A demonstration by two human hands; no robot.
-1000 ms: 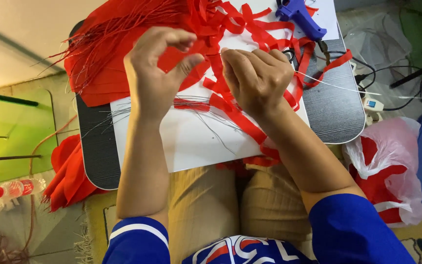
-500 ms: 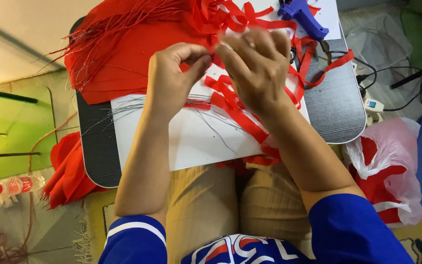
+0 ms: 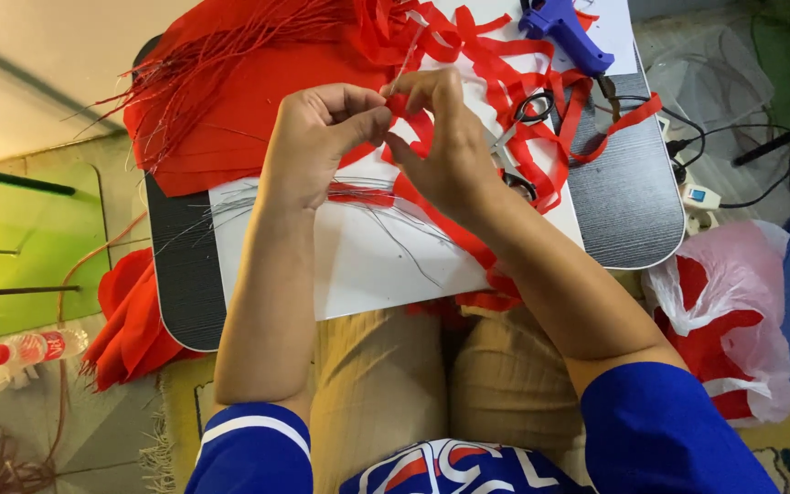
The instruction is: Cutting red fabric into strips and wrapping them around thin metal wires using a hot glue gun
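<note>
A dark wood-grain lap table (image 3: 633,197) carries a white paper sheet (image 3: 340,265). Red ribbon strips (image 3: 514,87) tangle at twelve o'clock. Left hand (image 3: 308,146) and right hand (image 3: 445,151) pinch one thin wire (image 3: 406,62) together; black-handled scissors (image 3: 523,137) lie at three o'clock.

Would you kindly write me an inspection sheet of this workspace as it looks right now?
Surface: dark lap board with a white sheet on it.
Job's things: red ribbon strips and a thin wire pinched between both hands.
Clutter: scissors, blue glue gun, red sheets, loose wires.
Grippers: left hand and right hand meet at the fingertips.
Cables: power strip with dark leads.
Surroundings: plastic bag, bottle, green board.
</note>
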